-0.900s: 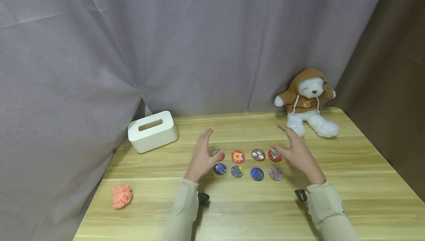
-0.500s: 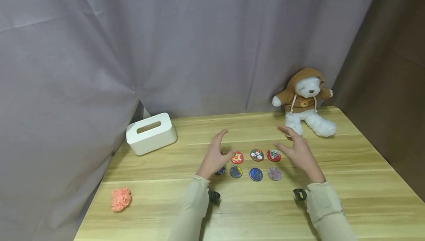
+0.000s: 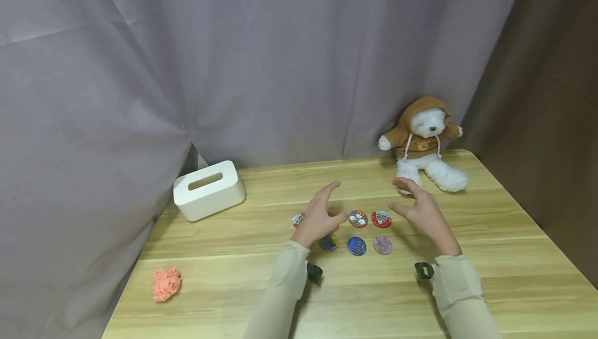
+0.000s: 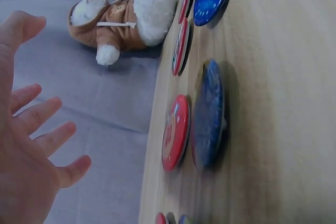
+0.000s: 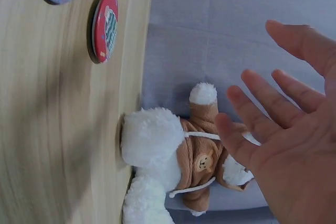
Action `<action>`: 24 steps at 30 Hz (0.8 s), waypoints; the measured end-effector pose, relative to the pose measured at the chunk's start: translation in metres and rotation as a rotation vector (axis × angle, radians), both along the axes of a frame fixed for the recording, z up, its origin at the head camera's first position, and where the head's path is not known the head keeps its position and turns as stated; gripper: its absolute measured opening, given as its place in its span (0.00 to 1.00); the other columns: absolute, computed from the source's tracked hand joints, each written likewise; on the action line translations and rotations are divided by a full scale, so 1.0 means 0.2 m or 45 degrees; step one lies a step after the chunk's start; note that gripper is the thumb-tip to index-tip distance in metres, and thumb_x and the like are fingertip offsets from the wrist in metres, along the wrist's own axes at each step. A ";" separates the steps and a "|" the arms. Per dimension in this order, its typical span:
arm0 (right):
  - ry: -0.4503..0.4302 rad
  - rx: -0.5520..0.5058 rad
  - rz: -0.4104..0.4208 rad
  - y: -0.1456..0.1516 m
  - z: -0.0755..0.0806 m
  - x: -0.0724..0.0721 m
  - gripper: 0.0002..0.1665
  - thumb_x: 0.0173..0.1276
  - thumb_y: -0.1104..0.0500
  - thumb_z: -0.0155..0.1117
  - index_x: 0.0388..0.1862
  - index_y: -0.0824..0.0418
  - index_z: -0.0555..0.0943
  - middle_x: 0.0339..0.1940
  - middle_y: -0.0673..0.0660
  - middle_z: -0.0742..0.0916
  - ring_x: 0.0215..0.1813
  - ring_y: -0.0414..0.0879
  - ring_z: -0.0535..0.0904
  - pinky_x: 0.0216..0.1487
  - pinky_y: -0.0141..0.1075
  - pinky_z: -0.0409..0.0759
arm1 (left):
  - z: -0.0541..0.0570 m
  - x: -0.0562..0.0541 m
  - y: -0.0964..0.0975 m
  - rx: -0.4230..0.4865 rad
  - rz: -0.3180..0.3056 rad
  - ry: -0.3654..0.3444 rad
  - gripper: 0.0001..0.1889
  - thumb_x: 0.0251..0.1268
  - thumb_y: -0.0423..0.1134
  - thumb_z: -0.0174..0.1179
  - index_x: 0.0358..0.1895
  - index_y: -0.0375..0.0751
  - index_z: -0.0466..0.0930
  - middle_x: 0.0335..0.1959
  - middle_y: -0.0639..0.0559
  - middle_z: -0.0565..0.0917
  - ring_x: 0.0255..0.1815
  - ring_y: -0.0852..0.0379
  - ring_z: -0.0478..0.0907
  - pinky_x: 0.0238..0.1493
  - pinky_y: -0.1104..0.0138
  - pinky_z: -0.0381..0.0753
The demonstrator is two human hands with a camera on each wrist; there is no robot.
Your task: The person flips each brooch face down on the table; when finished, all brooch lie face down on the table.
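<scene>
Two rows of round pin badges lie flat on the wooden table. My left hand [image 3: 321, 218] hovers above the left badges, fingers spread and holding nothing. It partly hides a red badge [image 4: 176, 132] and a blue-and-yellow badge [image 3: 329, 244]. To its right lie a green badge with white figures [image 3: 358, 218], a dark blue badge [image 3: 357, 246], a red tree badge [image 3: 381, 219] and a lilac badge [image 3: 383, 245]. My right hand [image 3: 426, 220] is held just right of the tree badge, thumb and fingers apart, palm bare in the right wrist view.
A white tissue box [image 3: 210, 193] stands at the back left. The plush bear [image 3: 425, 144] in a brown hoodie sits at the back right, beyond my right hand. A coral rose-textured object [image 3: 166, 284] lies at the front left. Grey curtain [image 3: 280, 69] hangs behind the table.
My left hand has moved right across the left badges, covering different ones and nearing my right hand. The right hand stays nearly in place. The head view has shifted slightly.
</scene>
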State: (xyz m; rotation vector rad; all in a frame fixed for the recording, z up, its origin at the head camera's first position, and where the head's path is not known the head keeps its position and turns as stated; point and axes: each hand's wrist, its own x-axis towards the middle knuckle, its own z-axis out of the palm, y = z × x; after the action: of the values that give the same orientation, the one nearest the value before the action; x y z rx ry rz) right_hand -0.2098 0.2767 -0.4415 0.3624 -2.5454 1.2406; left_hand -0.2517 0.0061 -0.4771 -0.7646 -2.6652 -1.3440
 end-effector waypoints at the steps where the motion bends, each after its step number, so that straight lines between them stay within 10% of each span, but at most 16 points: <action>1: -0.006 0.005 0.001 0.01 0.00 0.00 0.34 0.63 0.70 0.70 0.67 0.73 0.70 0.63 0.75 0.78 0.62 0.73 0.74 0.63 0.64 0.67 | 0.00 0.00 0.01 -0.007 -0.007 -0.009 0.41 0.65 0.50 0.67 0.79 0.55 0.59 0.78 0.52 0.63 0.76 0.50 0.60 0.71 0.49 0.62; 24: -0.125 0.122 0.038 0.02 -0.03 -0.08 0.35 0.61 0.69 0.72 0.66 0.76 0.71 0.58 0.75 0.81 0.60 0.72 0.75 0.64 0.65 0.65 | 0.03 -0.05 0.21 -0.012 -0.102 -0.111 0.39 0.62 0.43 0.64 0.77 0.51 0.62 0.74 0.55 0.69 0.74 0.50 0.64 0.70 0.52 0.64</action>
State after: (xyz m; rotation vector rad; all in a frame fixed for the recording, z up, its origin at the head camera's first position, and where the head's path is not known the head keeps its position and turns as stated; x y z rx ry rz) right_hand -0.2262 0.2806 -0.4478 0.3704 -2.6990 1.1774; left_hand -0.2624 0.0475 -0.4710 -0.8419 -2.7363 -1.4158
